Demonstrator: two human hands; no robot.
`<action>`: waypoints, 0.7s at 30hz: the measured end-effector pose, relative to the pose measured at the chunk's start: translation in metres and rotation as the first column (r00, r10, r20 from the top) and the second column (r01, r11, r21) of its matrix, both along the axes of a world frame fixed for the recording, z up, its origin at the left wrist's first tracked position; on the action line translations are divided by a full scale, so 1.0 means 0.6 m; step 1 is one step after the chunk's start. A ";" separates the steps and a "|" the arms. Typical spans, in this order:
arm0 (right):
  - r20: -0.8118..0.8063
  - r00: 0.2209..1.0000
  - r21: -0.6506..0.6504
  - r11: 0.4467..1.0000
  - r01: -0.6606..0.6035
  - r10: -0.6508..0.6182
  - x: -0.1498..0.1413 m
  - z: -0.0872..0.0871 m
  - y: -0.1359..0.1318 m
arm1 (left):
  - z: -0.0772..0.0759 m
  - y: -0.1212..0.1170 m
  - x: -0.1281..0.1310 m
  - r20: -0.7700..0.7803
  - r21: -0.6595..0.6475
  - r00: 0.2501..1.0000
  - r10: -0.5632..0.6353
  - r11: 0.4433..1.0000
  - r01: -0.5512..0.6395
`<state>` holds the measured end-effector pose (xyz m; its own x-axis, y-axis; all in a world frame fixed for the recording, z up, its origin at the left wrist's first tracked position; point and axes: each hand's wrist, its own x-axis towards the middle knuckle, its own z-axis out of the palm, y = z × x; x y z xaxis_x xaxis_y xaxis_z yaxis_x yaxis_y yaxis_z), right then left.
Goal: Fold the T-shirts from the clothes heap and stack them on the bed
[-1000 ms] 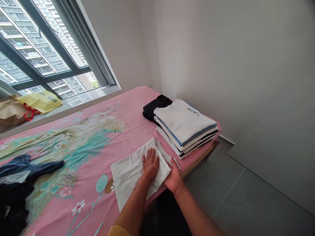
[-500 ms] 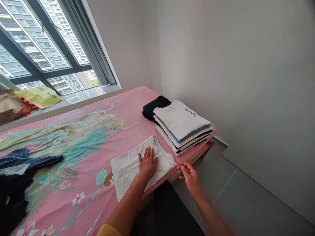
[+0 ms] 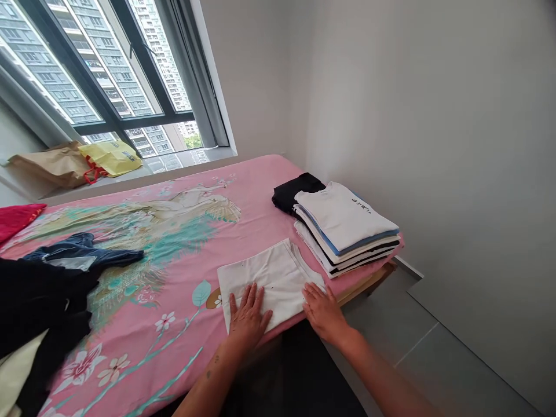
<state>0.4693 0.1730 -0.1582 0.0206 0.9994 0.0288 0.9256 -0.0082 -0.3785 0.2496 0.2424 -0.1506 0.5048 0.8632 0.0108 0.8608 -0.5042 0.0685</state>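
Observation:
A folded white T-shirt (image 3: 282, 275) with small dark specks lies near the front edge of the bed. My left hand (image 3: 251, 318) rests flat on its left part, fingers spread. Over its right end, my right hand (image 3: 324, 311) lies palm down with the fingers stretched out on the cloth. Just beyond the shirt stands a stack of folded T-shirts (image 3: 343, 214), topped by a white one with dark lettering. A folded black garment (image 3: 295, 192) sits against the stack's far left side.
The bed has a pink flowered sheet (image 3: 174, 359). Blue jeans (image 3: 117, 258) and black clothing (image 3: 43, 295) are heaped at left, near a red cloth (image 3: 17, 220). A brown paper bag (image 3: 52, 165) and a yellow bag (image 3: 113, 157) occupy the windowsill. A wall rises at right.
My left hand has slid toward the shirt's left, near edge. My right hand has come from beside the shirt onto its right end. The view has turned left, showing the red cloth.

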 end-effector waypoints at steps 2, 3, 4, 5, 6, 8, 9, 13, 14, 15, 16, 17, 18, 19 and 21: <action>-0.017 0.999 0.041 0.998 0.047 -0.046 -0.010 0.020 0.006 | 0.004 -0.003 -0.026 0.002 -0.013 1.000 -0.015 1.000 0.015; -0.037 0.999 0.072 0.997 0.039 -0.037 -0.022 0.032 0.014 | 0.007 -0.001 -0.032 0.012 -0.006 1.000 -0.026 1.000 0.026; -0.057 0.998 0.109 0.994 0.012 -0.006 -0.038 0.044 0.024 | 0.011 0.003 -0.034 0.026 0.007 0.999 -0.034 0.999 0.034; -0.071 0.997 0.147 0.989 -0.033 0.044 -0.057 0.054 0.037 | 0.014 0.010 -0.033 0.040 0.021 0.999 -0.037 0.999 0.036; -0.075 0.992 0.179 0.980 -0.090 0.105 -0.076 0.059 0.052 | 0.016 0.018 -0.029 0.051 0.031 0.998 -0.033 0.999 0.031; -0.059 0.973 0.207 0.956 -0.208 0.224 -0.109 0.056 0.087 | 0.016 0.035 -0.022 0.057 0.029 0.998 -0.006 1.000 0.005; -0.040 0.961 0.193 0.945 -0.262 0.275 -0.118 0.049 0.105 | 0.013 0.042 -0.021 0.054 0.014 0.998 0.014 1.000 -0.015; 0.056 0.972 -0.019 0.974 -0.227 0.228 -0.096 0.003 0.172 | -0.008 0.050 -0.036 0.050 -0.034 0.993 0.110 0.994 -0.108; 0.084 0.984 -0.065 0.987 -0.149 0.154 -0.083 -0.006 0.185 | -0.011 0.049 -0.042 0.052 -0.036 0.990 0.131 0.991 -0.129; 0.110 0.991 -0.091 0.993 -0.069 0.079 -0.071 -0.012 0.195 | -0.012 0.048 -0.047 0.055 -0.039 0.988 0.147 0.989 -0.145; 0.130 0.991 -0.092 0.996 -0.009 0.021 -0.062 -0.015 0.202 | -0.010 0.050 -0.050 0.057 -0.048 0.986 0.159 0.986 -0.157; 0.141 0.990 -0.071 0.997 0.014 -0.004 -0.059 -0.016 0.207 | -0.005 0.054 -0.052 0.062 -0.060 0.983 0.172 0.984 -0.168; 0.143 0.990 -0.036 0.999 -0.002 0.007 -0.060 -0.015 0.210 | 0.001 0.061 -0.051 0.070 -0.069 0.981 0.183 0.982 -0.179; 0.138 0.989 0.009 0.999 -0.052 0.051 -0.066 -0.013 0.211 | 0.008 0.071 -0.050 0.078 -0.070 0.979 0.187 0.981 -0.182; 0.120 0.973 0.082 0.975 -0.205 0.195 -0.084 -0.012 0.212 | 0.020 0.095 -0.047 0.089 -0.054 0.982 0.165 0.986 -0.160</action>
